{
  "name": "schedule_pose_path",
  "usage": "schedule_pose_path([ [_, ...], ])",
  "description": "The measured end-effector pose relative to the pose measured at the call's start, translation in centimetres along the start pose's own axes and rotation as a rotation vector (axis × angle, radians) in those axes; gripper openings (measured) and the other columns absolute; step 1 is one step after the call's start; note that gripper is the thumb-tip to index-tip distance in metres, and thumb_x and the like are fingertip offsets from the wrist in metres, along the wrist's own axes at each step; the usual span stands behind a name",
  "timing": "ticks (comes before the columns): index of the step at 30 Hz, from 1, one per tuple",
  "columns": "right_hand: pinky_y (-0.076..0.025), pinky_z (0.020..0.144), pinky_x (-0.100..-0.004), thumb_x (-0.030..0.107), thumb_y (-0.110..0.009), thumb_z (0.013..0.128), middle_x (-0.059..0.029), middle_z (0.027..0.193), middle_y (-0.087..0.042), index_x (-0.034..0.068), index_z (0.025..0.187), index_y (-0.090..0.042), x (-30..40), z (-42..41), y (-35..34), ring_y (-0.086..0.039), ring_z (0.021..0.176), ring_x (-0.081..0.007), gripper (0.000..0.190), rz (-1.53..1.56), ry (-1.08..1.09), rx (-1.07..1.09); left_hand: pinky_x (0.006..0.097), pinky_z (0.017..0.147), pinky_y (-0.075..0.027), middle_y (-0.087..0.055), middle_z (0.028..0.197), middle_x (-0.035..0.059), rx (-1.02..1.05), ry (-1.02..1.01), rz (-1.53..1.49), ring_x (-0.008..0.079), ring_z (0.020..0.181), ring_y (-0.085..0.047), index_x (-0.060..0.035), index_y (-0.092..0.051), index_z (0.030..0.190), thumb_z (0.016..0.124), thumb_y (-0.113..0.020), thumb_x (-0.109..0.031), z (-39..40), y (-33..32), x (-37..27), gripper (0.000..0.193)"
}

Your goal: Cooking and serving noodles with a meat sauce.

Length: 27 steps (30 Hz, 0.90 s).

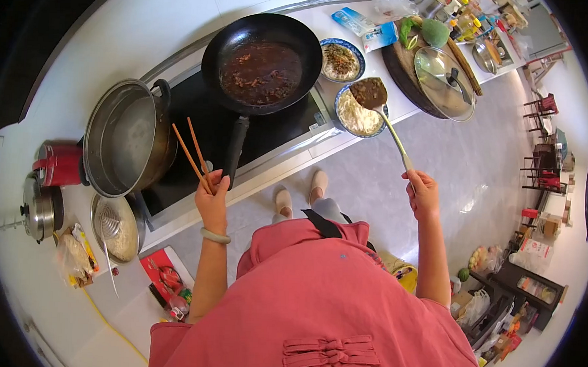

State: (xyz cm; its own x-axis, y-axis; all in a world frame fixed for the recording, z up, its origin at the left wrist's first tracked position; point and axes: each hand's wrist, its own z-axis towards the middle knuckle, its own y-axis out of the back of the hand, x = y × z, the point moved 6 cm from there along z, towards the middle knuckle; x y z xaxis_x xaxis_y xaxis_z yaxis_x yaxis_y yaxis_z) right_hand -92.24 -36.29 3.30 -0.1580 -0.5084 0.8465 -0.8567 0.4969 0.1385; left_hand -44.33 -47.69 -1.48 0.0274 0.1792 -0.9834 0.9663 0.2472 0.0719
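Note:
My left hand (pixel 213 199) holds a pair of wooden chopsticks (pixel 193 155), tips pointing up and left, beside the handle of a black wok (pixel 216 37). Dark brown meat sauce (pixel 262 71) lies in the wok. In my right hand (pixel 421 191) is the long handle of a ladle (pixel 369 93) filled with chunky brown sauce, held over the upper part of a blue-rimmed bowl of white noodles (pixel 358 115). Just above it stands a second blue-patterned bowl (pixel 341 60), its noodles topped with sauce. Whether the ladle touches the near bowl I cannot tell.
Left of the wok stands a large steel pot (pixel 128 137) with cloudy liquid. Below it, a basin (pixel 129 230) holds noodles and a wire strainer (pixel 109 219). A round chopping board (pixel 395 70) on the right bears a glass lid (pixel 438 91), overhanging the counter edge, and green vegetables.

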Motion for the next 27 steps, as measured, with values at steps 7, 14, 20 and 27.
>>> schedule_pose_path([
  [7,-0.036,0.043,-0.0292,0.022,-0.063,0.085,-0.0042,0.052,-0.049,0.003,0.081,-0.061,-0.2,-0.9,1.4,-0.047,0.045,-0.0134,0.020,-0.621,0.400,-0.303,0.0231,0.073,-0.047,-0.061,0.091,0.0044,0.011,0.014,-0.002,0.0108,0.080,-0.057,-0.0010,-0.062,0.101,0.080,-0.070,-0.008,0.1,0.0,-0.1,0.023],
  [14,-0.042,0.048,-0.0356,0.012,-0.062,0.085,-0.0111,0.070,-0.057,0.007,0.088,-0.058,3.3,-7.4,-0.8,-0.055,0.054,-0.0284,0.007,-1.050,0.926,-0.518,0.0235,0.075,-0.046,-0.061,0.093,0.0048,0.017,0.021,-0.009,0.0115,0.084,-0.057,-0.0012,-0.062,0.101,0.081,-0.070,-0.009,0.0,0.3,0.2,0.023],
  [20,-0.043,0.048,-0.0365,0.011,-0.061,0.085,-0.0105,0.071,-0.058,0.006,0.091,-0.057,1.2,-6.6,-0.8,-0.057,0.057,-0.0283,0.008,-1.178,0.896,-0.489,0.0235,0.076,-0.047,-0.061,0.092,0.0040,0.026,0.009,-0.022,0.0111,0.084,-0.057,-0.0015,-0.062,0.101,0.081,-0.070,-0.009,0.2,0.1,0.2,0.023],
  [27,-0.043,0.048,-0.0363,0.012,-0.061,0.085,-0.0111,0.071,-0.058,0.006,0.090,-0.058,0.4,-6.2,-1.2,-0.056,0.056,-0.0294,0.008,-1.153,0.882,-0.472,0.0228,0.075,-0.046,-0.061,0.091,0.0031,0.014,0.012,-0.046,0.0101,0.083,-0.056,-0.0016,-0.062,0.101,0.080,-0.071,-0.010,0.1,0.2,0.1,0.023],
])
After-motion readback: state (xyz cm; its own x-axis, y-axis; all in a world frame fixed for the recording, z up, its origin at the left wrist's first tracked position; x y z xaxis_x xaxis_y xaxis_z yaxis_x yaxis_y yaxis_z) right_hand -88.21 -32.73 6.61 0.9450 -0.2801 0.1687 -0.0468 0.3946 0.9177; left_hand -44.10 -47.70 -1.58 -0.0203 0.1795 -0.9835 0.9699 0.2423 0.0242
